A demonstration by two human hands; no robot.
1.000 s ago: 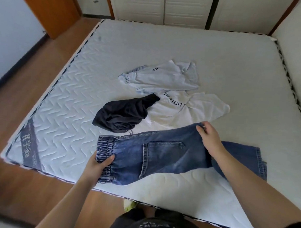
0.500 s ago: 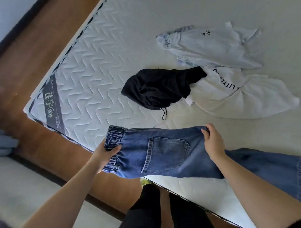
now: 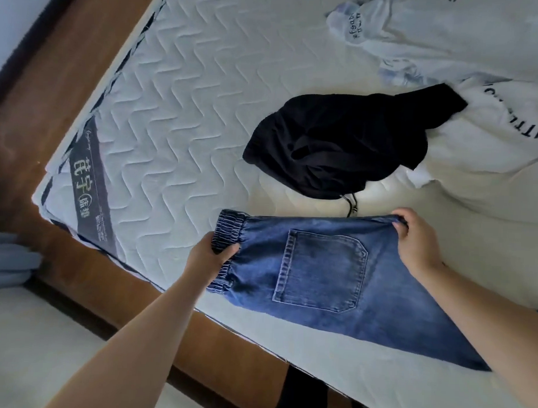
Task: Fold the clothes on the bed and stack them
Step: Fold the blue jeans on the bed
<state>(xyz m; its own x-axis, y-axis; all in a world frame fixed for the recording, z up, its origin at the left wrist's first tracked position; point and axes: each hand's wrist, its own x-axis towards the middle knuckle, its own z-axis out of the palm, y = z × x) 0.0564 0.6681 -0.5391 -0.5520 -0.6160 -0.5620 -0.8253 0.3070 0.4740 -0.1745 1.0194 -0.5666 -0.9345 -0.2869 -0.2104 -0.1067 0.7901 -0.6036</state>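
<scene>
Denim jeans — matt, quilted mattress, wood floor

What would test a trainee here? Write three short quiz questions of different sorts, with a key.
1. True or false: the left hand grips the jeans at the waistband.
2. Which garment lies nearest the jeans? A) black garment B) lettered white shirt C) pale top
3. Fill in: the right hand pinches the jeans' ____ edge (near or far).

Key: 1 true; 2 A; 3 far
</scene>
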